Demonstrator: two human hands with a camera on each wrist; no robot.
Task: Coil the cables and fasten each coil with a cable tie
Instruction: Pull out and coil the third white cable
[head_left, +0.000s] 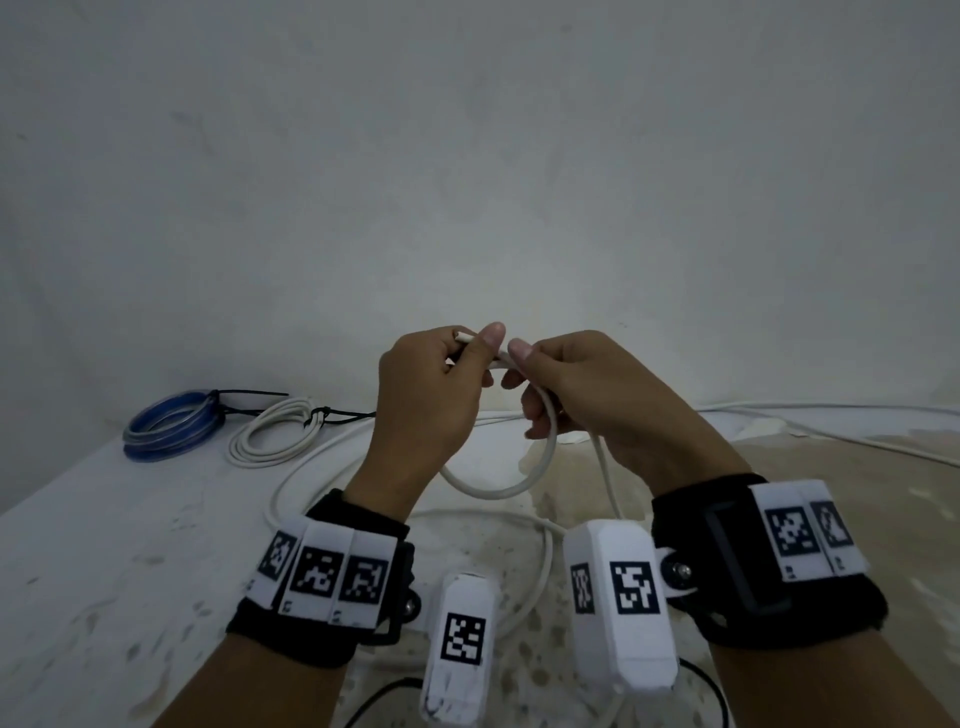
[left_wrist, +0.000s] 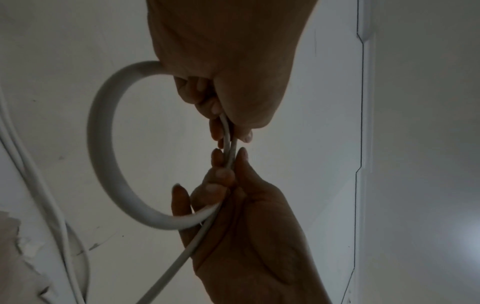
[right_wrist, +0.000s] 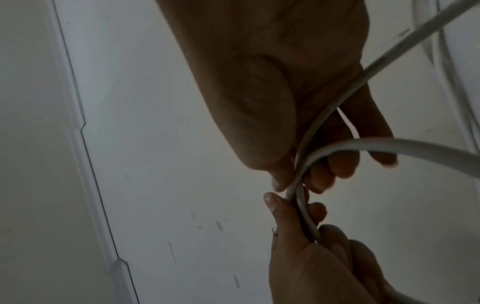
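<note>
Above the table, both hands hold one white cable (head_left: 498, 490) bent into a single loop. My left hand (head_left: 475, 348) pinches the cable's end between thumb and fingers. My right hand (head_left: 519, 365) pinches the two strands where they cross, right next to the left fingertips. The left wrist view shows the loop (left_wrist: 100, 144) curving from my left hand (left_wrist: 233, 123) round to my right hand (left_wrist: 228, 164). In the right wrist view my right hand (right_wrist: 293, 179) and left hand (right_wrist: 291, 209) pinch the crossing strands together. The cable's tail drops to the table.
A blue coil (head_left: 169, 428) and a white coil (head_left: 275, 431), each with a black tie (head_left: 337, 414), lie at the back left of the white table (head_left: 104, 545). Loose white cable (head_left: 288, 483) snakes under my hands and off to the right. A wall stands close behind.
</note>
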